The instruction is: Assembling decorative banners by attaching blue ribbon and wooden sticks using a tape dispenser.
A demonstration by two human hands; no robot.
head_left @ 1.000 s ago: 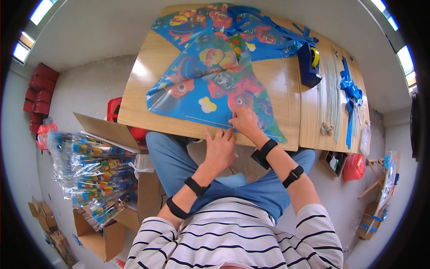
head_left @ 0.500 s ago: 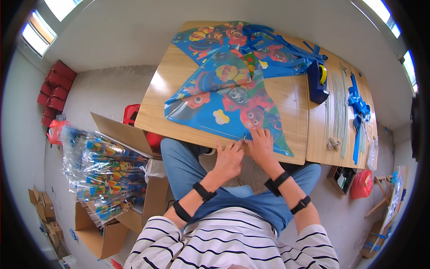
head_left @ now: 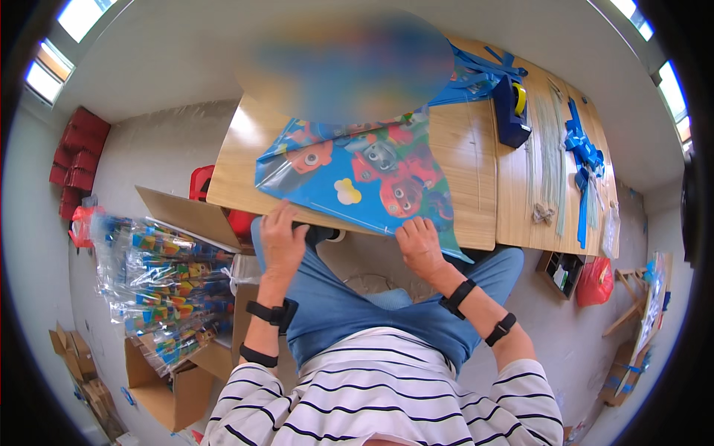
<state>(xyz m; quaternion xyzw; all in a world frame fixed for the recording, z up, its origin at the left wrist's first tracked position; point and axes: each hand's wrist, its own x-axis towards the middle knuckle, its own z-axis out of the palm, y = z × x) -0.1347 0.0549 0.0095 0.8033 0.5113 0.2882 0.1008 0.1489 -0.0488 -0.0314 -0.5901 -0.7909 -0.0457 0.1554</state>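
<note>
A blue plastic kite [head_left: 342,167] printed with cartoon figures lies on the wooden table, its near edge running along the table's front edge. A thin pale rod [head_left: 316,206] follows that near edge. My right hand [head_left: 422,249] pinches the kite's edge near its right corner, fingers bent over the film. At the left part of the same edge is my left hand [head_left: 280,238], its fingertips by the film and its thumb apart from the fingers. Whether those fingertips touch the kite is unclear. A blurred patch covers the kite's far part.
A dark blue tape dispenser [head_left: 513,111] stands on the table [head_left: 472,178], right of the kite. Beyond it lie thin pale rods [head_left: 549,156] and blue ribbons [head_left: 585,152]. Left of my legs, an open cardboard box [head_left: 175,390] stands by clear-wrapped printed packs [head_left: 175,275].
My left hand has moved left along the kite's near edge, away from my right hand, which stays near the right corner. The whole view has shifted slightly.
</note>
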